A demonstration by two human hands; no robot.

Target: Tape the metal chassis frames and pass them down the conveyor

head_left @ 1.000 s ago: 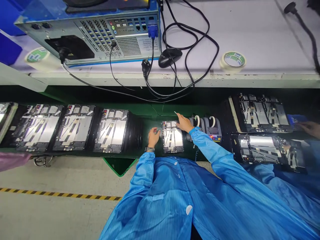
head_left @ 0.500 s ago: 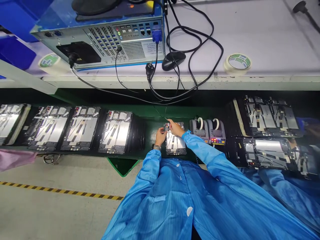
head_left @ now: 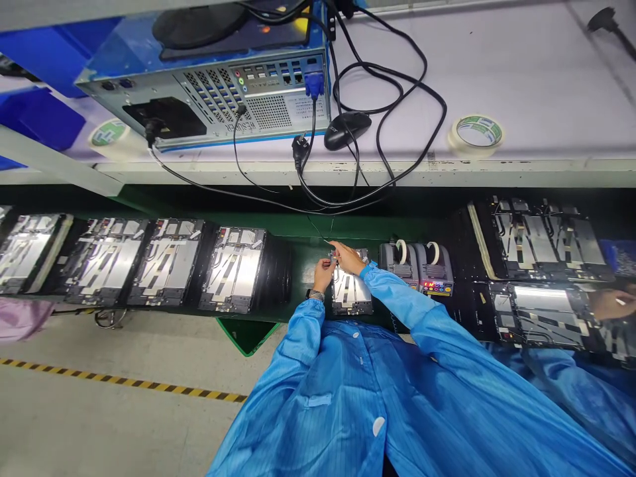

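A metal tablet-sized chassis with dark strips [head_left: 352, 295] lies on the green conveyor belt [head_left: 298, 255] right in front of me. My left hand [head_left: 324, 275] and my right hand [head_left: 348, 258] meet just above its top edge. Between their fingertips is a small part with a thin lead [head_left: 331, 257], too small to identify and partly hidden by my fingers. My left hand pinches it, while my right fingers reach onto it from the right. Both blue sleeves run back toward me.
Twin tape dispensers [head_left: 416, 265] stand to the right of my hands. Several more chassis [head_left: 169, 262] lie along the belt, and a co-worker's hand [head_left: 611, 303] is at far right. Above, a computer case [head_left: 248, 99], black cables, a mouse [head_left: 346, 130] and a tape roll [head_left: 476, 134] sit on a white shelf [head_left: 521, 79].
My hands have come together over the chassis's top edge, with the small part now between them. The chassis stays in place on the belt, and the view has shifted slightly.
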